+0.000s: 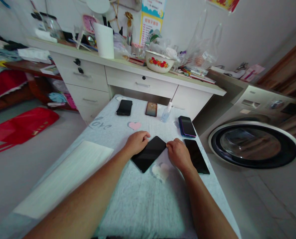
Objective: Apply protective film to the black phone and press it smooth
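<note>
Black and glossy, the central phone (149,153) lies screen-up on the cloth-covered table (138,199), left hand (137,142) and right hand (179,154) pressing its opposite edges, neither gripping nor lifting it.

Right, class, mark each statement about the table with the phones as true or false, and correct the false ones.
1. Both hands touch the same dark phone. True.
2. The left hand holds the spray bottle. False: the bottle stands untouched at the far end of the table.
3. A phone with a purple edge lies beyond the right hand. True.
4. The flowered bowl sits on the washing machine. False: it sits on the desk.
</note>
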Action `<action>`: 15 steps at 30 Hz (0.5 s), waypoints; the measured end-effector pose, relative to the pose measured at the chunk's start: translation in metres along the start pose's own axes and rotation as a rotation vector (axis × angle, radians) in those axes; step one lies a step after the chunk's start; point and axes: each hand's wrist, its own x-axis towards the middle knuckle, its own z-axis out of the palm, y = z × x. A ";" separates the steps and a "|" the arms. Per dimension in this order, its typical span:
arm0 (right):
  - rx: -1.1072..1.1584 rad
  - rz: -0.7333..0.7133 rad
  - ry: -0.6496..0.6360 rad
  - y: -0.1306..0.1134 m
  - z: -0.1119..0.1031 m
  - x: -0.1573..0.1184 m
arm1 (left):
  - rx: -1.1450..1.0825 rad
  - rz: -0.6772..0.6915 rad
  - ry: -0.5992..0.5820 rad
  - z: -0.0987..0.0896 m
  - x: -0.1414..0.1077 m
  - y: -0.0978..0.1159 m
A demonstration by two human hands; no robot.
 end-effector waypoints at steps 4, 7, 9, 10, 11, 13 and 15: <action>0.042 -0.057 0.082 -0.005 0.005 0.000 | 0.004 0.003 -0.006 -0.001 0.000 0.001; 0.046 -0.089 0.080 -0.010 0.009 0.000 | -0.005 0.000 -0.008 -0.001 -0.001 0.001; 0.042 -0.102 0.079 -0.013 0.011 0.001 | -0.008 0.002 -0.006 -0.001 -0.001 0.001; 0.041 -0.113 0.079 -0.014 0.012 0.001 | -0.008 0.005 -0.004 -0.001 -0.001 0.001; 0.041 -0.128 0.079 -0.015 0.012 0.001 | -0.007 0.008 -0.003 -0.001 -0.001 0.001; 0.042 -0.165 0.082 -0.018 0.012 0.000 | -0.003 0.010 -0.003 -0.001 -0.001 0.000; 0.045 -0.205 0.087 -0.020 0.012 0.000 | -0.001 0.011 -0.002 0.000 0.000 0.000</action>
